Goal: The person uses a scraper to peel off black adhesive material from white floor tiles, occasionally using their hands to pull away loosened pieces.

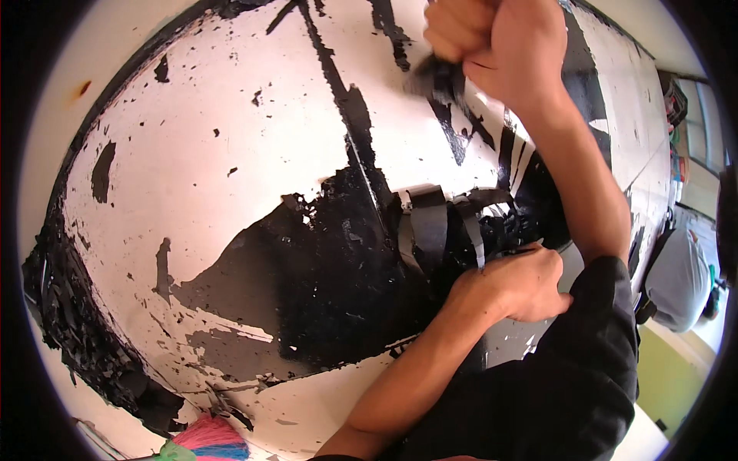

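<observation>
Stretched up to the top, my right hand (pixel 507 50) has its fingers curled around a dark, motion-blurred thing (pixel 438 81) that I cannot make out. Lower down, my left hand (pixel 515 280) is closed by some curled, peeled black strips (pixel 430 219); what its fingertips grip is hidden. Both hands are over a pale surface (pixel 200 154) with ragged patches and streaks of black film (pixel 330 284), scattered with small flakes.
A heap of black scraps (pixel 92 346) lines the curved left edge. Pink, blue and green bristles (pixel 200 438) show at the bottom. At the far right are a person in grey (pixel 676 276) and some stacked items (pixel 675 107).
</observation>
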Demonstrator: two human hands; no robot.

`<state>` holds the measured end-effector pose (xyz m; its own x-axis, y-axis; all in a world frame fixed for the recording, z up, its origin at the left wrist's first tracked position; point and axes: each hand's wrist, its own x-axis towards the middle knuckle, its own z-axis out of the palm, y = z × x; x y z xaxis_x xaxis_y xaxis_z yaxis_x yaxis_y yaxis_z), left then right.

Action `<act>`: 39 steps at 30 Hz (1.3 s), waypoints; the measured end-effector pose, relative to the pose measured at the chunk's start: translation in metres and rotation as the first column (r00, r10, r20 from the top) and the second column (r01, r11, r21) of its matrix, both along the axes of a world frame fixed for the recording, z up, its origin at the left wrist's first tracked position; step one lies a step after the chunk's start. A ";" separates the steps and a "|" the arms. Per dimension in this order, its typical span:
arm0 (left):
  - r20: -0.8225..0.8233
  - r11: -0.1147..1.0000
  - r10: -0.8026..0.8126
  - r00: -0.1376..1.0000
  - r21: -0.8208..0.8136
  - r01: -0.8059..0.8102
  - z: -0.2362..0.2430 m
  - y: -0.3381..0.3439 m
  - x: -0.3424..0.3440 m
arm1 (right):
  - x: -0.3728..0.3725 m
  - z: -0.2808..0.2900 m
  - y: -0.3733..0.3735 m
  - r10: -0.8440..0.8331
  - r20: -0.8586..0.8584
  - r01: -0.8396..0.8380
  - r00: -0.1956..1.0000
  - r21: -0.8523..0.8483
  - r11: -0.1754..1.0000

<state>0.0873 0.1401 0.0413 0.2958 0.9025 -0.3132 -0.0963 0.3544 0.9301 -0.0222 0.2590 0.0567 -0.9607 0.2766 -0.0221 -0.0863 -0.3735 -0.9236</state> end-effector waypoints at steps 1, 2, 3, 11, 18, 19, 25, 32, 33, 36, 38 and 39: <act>-0.035 1.000 0.016 0.999 0.008 -0.015 -0.003 -0.003 0.000 | 0.014 -0.008 -0.003 0.016 0.041 -0.015 0.999 -0.038 0.999; -0.034 1.000 0.017 0.999 0.002 -0.017 -0.005 -0.005 -0.001 | 0.029 -0.015 -0.005 0.026 0.081 -0.020 0.996 -0.075 0.997; -0.006 1.000 0.017 1.000 0.010 -0.017 -0.007 -0.005 -0.001 | 0.046 -0.017 -0.007 0.054 0.114 -0.043 0.992 -0.096 0.994; -0.022 1.000 -0.008 1.000 0.019 0.009 -0.002 0.004 0.000 | 0.008 0.000 -0.004 -0.054 -0.055 0.063 0.997 0.185 0.981; 0.031 1.000 0.007 0.999 0.029 -0.008 0.005 0.002 -0.003 | -0.002 0.018 -0.007 0.007 0.006 -0.008 1.000 0.125 0.992; 0.025 1.000 0.011 1.000 0.007 -0.011 0.000 -0.002 -0.005 | 0.007 0.014 -0.015 0.027 0.030 -0.030 0.999 0.093 0.995; -0.013 1.000 -0.018 1.000 -0.026 0.018 -0.004 -0.002 -0.008 | 0.004 -0.017 -0.008 0.120 -0.148 -0.079 0.982 0.256 0.964; 0.004 1.000 -0.002 1.000 -0.004 0.002 0.004 0.002 -0.005 | -0.013 0.010 -0.011 0.078 -0.105 -0.042 0.991 0.312 0.949; 0.004 1.000 -0.002 1.000 -0.019 0.002 -0.001 0.000 -0.005 | -0.003 0.000 -0.013 0.093 -0.092 -0.066 0.991 0.261 0.963; 0.009 1.000 -0.012 1.000 -0.024 0.012 -0.003 -0.004 -0.011 | 0.024 -0.013 -0.017 0.133 -0.082 -0.117 0.988 0.176 0.977; 0.015 0.999 -0.031 0.999 -0.011 0.031 -0.003 -0.003 -0.010 | 0.028 -0.010 -0.020 0.154 -0.057 -0.137 0.986 0.226 0.964; 0.013 1.000 -0.024 1.000 -0.008 0.024 -0.005 -0.001 -0.007 | 0.020 -0.008 -0.020 0.145 -0.083 -0.118 0.986 0.268 0.956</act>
